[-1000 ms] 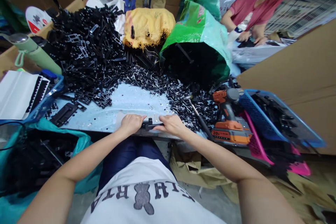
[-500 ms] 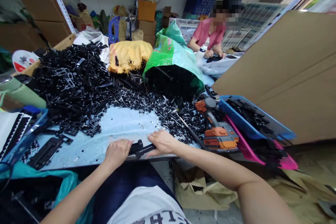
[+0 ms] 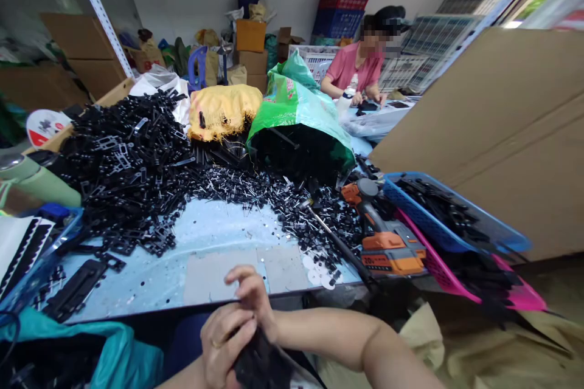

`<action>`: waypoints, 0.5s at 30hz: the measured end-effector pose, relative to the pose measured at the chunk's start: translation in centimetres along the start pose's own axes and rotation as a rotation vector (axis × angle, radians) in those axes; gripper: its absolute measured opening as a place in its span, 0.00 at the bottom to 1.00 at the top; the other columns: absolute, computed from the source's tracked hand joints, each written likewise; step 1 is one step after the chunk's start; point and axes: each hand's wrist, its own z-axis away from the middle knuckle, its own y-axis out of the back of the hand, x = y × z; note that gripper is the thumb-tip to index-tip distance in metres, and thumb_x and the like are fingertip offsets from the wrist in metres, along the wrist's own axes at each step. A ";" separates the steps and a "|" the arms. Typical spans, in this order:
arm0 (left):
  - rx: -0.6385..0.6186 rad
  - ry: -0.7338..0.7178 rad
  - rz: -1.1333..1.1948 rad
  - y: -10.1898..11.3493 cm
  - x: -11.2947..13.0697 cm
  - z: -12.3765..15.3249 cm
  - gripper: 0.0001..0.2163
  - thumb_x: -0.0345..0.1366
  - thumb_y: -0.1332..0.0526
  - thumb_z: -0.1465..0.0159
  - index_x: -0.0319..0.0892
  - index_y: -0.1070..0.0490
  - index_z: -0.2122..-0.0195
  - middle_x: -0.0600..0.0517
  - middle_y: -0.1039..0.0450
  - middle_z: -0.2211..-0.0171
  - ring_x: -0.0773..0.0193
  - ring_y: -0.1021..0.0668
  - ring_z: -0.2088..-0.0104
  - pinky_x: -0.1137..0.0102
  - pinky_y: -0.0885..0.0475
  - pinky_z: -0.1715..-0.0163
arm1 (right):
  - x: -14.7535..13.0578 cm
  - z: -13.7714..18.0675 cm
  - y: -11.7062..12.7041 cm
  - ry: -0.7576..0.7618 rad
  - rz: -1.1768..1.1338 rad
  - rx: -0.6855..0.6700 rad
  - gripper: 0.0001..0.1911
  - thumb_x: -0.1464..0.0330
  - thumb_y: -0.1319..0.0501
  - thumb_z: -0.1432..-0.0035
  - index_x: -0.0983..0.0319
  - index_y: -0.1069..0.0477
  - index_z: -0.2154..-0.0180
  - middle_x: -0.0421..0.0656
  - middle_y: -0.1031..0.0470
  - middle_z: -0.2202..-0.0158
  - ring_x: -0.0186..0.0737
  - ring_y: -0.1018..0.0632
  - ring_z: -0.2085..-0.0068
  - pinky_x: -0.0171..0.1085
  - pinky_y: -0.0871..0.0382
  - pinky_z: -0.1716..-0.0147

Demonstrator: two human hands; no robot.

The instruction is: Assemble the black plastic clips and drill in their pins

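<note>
Both of my hands are pulled in close to my body below the table's near edge. My left hand point(image 3: 223, 340) and my right hand point(image 3: 253, 295) are closed together around a black plastic part point(image 3: 260, 361), which is mostly hidden by my fingers. On the table, a big heap of black plastic parts point(image 3: 132, 158) fills the left and middle. Small black screws or pins point(image 3: 274, 191) spread out in front of it. An orange cordless drill point(image 3: 383, 237) lies on the table at the right.
A green bag point(image 3: 301, 115) and a yellow cloth point(image 3: 223, 106) stand behind the heap. Blue point(image 3: 497, 231) and pink baskets point(image 3: 438, 267) of black parts sit at the right, beside a cardboard sheet point(image 3: 502, 134). A person in a pink shirt point(image 3: 353, 70) works at the far side.
My hands have lifted the black part off the table's front edge and drawn it toward my body. The view has tilted up, showing more of the room.
</note>
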 end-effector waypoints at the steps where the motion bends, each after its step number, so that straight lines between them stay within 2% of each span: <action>1: 0.071 -0.044 -0.041 -0.6 -1.2 -0.3 0.23 0.48 0.61 0.34 0.48 0.31 0.51 0.45 0.26 0.67 0.56 0.23 0.63 0.62 0.27 0.66 | 1.1 -1.1 -0.3 -0.002 -0.013 0.043 0.18 0.52 0.54 0.43 0.53 0.33 0.62 0.46 0.30 0.57 0.46 0.26 0.57 0.48 0.30 0.63; 2: 0.107 -0.083 -0.083 -1.1 -2.7 -0.8 0.21 0.45 0.57 0.34 0.46 0.35 0.46 0.43 0.26 0.64 0.56 0.23 0.60 0.63 0.27 0.65 | 2.5 -2.5 -0.4 -0.007 -0.020 0.097 0.17 0.54 0.54 0.41 0.55 0.34 0.60 0.47 0.31 0.54 0.45 0.28 0.54 0.48 0.31 0.59; 4: 0.031 -0.108 -0.219 -1.5 -6.3 -2.3 0.22 0.43 0.52 0.35 0.43 0.42 0.41 0.42 0.27 0.61 0.56 0.24 0.59 0.64 0.28 0.63 | 5.9 -6.1 0.4 -0.037 0.014 0.225 0.16 0.57 0.54 0.40 0.59 0.36 0.58 0.50 0.33 0.51 0.44 0.31 0.49 0.47 0.35 0.52; 6: -0.232 -0.097 -0.339 -1.6 -10.2 -4.1 0.24 0.46 0.47 0.37 0.44 0.41 0.41 0.43 0.28 0.60 0.57 0.24 0.62 0.66 0.29 0.62 | 9.8 -10.4 2.3 -0.088 0.174 0.226 0.14 0.59 0.48 0.41 0.61 0.36 0.59 0.51 0.32 0.52 0.44 0.33 0.48 0.46 0.39 0.49; 8: -0.458 -0.047 -0.442 -1.9 -13.8 -5.8 0.26 0.48 0.43 0.40 0.44 0.40 0.42 0.44 0.28 0.61 0.57 0.24 0.63 0.66 0.30 0.64 | 13.7 -15.0 4.9 -0.263 0.393 0.198 0.13 0.63 0.48 0.40 0.64 0.37 0.56 0.51 0.33 0.52 0.43 0.35 0.49 0.43 0.41 0.49; 10: -0.600 0.024 -0.502 -2.6 -16.4 -7.3 0.27 0.48 0.42 0.41 0.44 0.40 0.42 0.44 0.28 0.62 0.57 0.25 0.64 0.66 0.30 0.65 | 16.8 -19.3 7.2 -0.442 0.629 0.113 0.15 0.66 0.49 0.39 0.66 0.39 0.52 0.52 0.34 0.50 0.44 0.36 0.49 0.41 0.42 0.49; 12: -0.660 0.091 -0.510 -3.7 -18.1 -8.8 0.27 0.48 0.42 0.41 0.42 0.40 0.43 0.43 0.29 0.62 0.56 0.26 0.61 0.66 0.31 0.63 | 18.9 -22.8 8.6 -0.540 0.759 0.042 0.17 0.68 0.49 0.39 0.67 0.41 0.49 0.54 0.34 0.50 0.45 0.36 0.50 0.42 0.42 0.50; 15: -0.582 0.146 -0.500 -4.6 -19.5 -10.9 0.28 0.49 0.44 0.40 0.42 0.42 0.42 0.41 0.30 0.55 0.53 0.30 0.50 0.59 0.36 0.52 | 20.6 -26.4 8.5 -0.585 0.792 0.013 0.17 0.72 0.49 0.40 0.71 0.42 0.49 0.57 0.32 0.54 0.47 0.35 0.52 0.45 0.43 0.52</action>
